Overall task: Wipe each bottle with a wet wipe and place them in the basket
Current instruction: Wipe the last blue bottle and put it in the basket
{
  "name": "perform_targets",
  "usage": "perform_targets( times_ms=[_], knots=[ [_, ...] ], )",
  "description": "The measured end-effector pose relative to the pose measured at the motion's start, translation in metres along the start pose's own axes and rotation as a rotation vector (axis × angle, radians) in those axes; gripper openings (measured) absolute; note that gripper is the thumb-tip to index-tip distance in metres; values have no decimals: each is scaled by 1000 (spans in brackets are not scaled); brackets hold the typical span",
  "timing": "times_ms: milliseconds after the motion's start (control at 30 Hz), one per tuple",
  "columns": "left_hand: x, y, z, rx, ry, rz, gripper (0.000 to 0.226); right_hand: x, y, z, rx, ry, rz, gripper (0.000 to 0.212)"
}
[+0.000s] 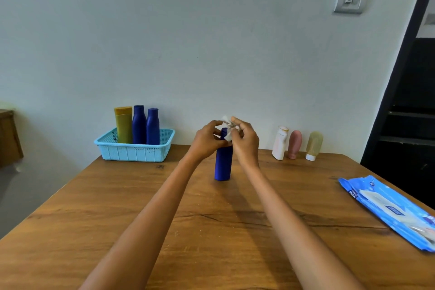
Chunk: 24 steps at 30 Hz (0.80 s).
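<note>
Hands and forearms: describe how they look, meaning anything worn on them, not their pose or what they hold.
Both forearms are bare from the bottom edge of the picture up to the wrists: no sleeves show. The left hand and the right hand wear no gloves. No watch, bracelet or ring can be made out, though the fingers are partly hidden. No markings show.

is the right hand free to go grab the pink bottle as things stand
Probably not yet. The right hand pinches the wipe at the top of the blue bottle. The path itself looks clear: the pink bottle stands to its right with bare table between.
</note>
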<state>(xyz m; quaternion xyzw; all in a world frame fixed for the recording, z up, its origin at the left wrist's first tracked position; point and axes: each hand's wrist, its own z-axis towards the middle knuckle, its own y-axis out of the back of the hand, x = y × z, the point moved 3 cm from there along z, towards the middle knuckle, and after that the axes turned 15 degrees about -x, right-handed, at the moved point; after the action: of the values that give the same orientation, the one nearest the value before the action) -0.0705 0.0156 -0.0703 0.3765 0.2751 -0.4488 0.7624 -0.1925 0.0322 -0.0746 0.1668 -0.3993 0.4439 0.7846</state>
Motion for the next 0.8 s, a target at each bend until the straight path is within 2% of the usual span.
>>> perform_targets(
  times_ms=[167,300,533,567,700,800],
  knots=[
    [1,6,1,-38,10,7,70,-8,0,4,205,301,-235,32],
    [-2,4,-1,-21,-21,14,72,-1,5,10,332,420,-325,33],
    [-6,-3,-5,-34,18,4,70,7,7,8,187,469,-283,15],
    [-5,-4,-5,-30,44,-12,64,6,8,8,173,458,-260,14],
    [-3,-9,-5,-40,112,-62,20,-3,13,10,157,351,-162,13],
    [-4,-13,-7,-30,181,-117,17,-7,19,12,156,274,-90,13]
  ],
)
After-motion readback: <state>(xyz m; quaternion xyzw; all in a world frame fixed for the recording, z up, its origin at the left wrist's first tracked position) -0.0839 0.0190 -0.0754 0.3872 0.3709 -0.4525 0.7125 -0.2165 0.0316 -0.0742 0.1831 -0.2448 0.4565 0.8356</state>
